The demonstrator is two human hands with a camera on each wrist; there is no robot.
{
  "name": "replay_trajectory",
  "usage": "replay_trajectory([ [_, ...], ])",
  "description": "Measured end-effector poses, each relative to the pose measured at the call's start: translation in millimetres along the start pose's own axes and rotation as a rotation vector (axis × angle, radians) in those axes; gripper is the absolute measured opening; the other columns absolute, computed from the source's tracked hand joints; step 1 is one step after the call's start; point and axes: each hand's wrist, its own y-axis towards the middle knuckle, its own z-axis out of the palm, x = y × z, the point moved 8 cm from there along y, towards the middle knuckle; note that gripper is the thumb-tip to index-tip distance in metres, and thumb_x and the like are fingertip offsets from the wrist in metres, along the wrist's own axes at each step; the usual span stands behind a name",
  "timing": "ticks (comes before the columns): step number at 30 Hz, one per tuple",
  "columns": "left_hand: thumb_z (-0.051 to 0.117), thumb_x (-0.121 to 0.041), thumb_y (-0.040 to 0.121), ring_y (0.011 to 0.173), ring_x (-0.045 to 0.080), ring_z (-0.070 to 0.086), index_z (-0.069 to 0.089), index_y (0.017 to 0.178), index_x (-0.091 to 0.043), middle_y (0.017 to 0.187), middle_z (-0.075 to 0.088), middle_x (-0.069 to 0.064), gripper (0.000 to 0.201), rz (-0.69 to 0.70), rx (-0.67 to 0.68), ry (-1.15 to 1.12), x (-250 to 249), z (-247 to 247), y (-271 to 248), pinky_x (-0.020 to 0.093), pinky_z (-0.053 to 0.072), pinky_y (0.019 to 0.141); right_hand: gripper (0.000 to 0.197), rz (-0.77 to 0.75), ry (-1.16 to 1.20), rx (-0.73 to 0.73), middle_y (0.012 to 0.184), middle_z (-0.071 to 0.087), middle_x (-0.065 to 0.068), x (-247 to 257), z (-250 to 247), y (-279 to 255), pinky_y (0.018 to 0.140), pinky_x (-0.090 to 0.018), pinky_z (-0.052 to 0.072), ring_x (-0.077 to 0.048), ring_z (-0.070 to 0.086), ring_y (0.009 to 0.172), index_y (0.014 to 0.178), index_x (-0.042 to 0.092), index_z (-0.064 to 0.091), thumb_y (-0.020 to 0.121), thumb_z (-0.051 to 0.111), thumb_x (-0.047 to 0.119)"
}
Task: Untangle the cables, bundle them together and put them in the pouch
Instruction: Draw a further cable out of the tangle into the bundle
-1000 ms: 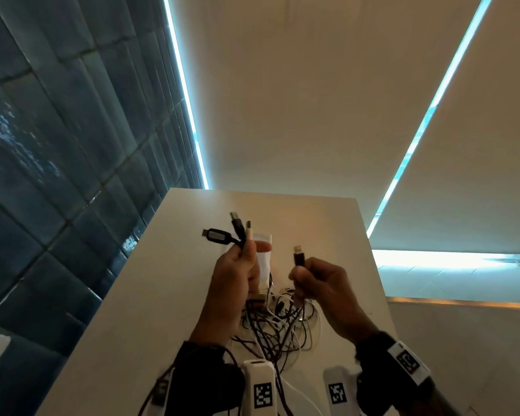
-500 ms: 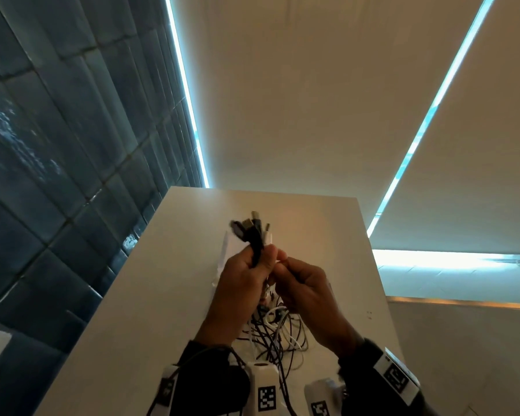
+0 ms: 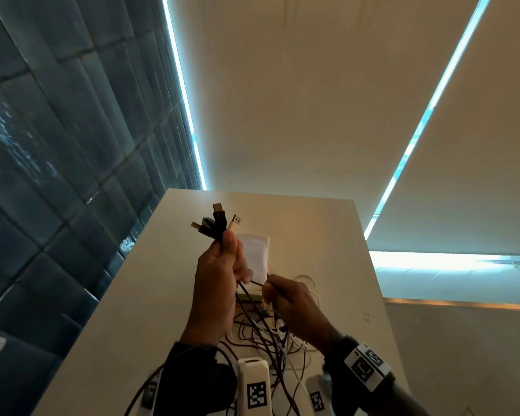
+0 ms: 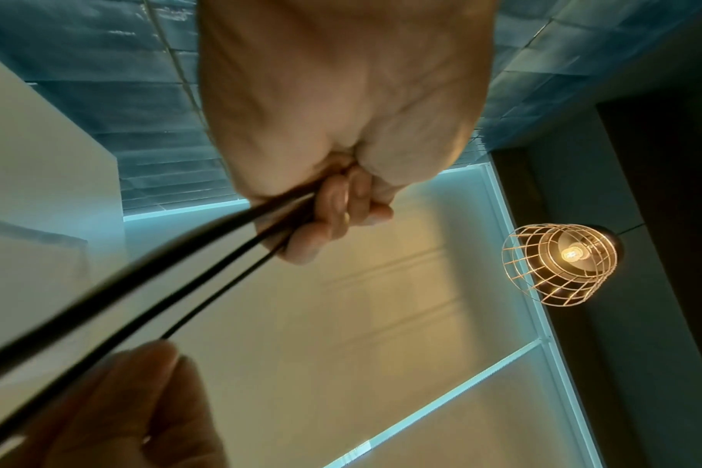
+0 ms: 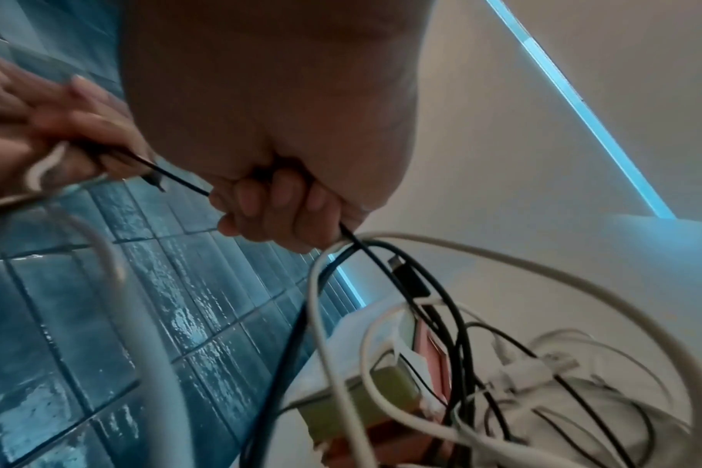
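Observation:
My left hand (image 3: 222,265) is raised above the white table (image 3: 327,235) and grips a bunch of cable ends. Their plugs (image 3: 218,223), black ones and a white one, fan out above the fist. In the left wrist view its fingers (image 4: 333,215) curl round black cables (image 4: 205,262). Just to the right and lower, my right hand (image 3: 279,292) pinches one black cable (image 3: 257,283) coming out under the left fist; the right wrist view shows its fingers (image 5: 277,202) curled round that cable (image 5: 181,180). A white pouch (image 3: 254,255) lies flat behind the hands. The tangle (image 3: 267,334) of black and white cables hangs onto the table.
A blue tiled wall (image 3: 57,175) runs along the table's left edge. Under the tangle lies a small green and pink box (image 5: 389,389). A caged lamp (image 4: 562,262) hangs overhead. The table's far end and right side are bare.
My right hand carried a black plug over to the left hand, which now holds it with the others. The right hand then dropped lower and took hold of a cable below the left fist.

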Motion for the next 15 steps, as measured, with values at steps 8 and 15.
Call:
replay_trajectory([
  [8, 0.036, -0.026, 0.102, 0.048, 0.010, 0.026, 0.043, 0.070, -0.013, 0.052, 0.033, -0.008, 0.035, 0.016, 0.066, 0.090, -10, -1, 0, 0.032, 0.023, 0.053, 0.032, 0.099, -0.050, -0.063, 0.061, 0.054, 0.009, -38, 7, 8, 0.050, -0.021, 0.038, -0.002, 0.048, 0.051, 0.068, 0.030, 0.049, 0.097, 0.044, 0.017],
  [15, 0.038, -0.036, 0.095, 0.048, 0.010, 0.023, 0.044, 0.068, -0.014, 0.051, 0.032, -0.009, 0.035, 0.127, 0.054, 0.026, -32, -11, -2, 0.034, 0.016, 0.052, 0.036, 0.189, -0.010, -0.060, 0.057, 0.050, 0.010, -64, 9, 11, 0.053, -0.018, 0.034, 0.001, 0.045, 0.050, 0.065, 0.025, 0.049, 0.097, 0.046, 0.009],
])
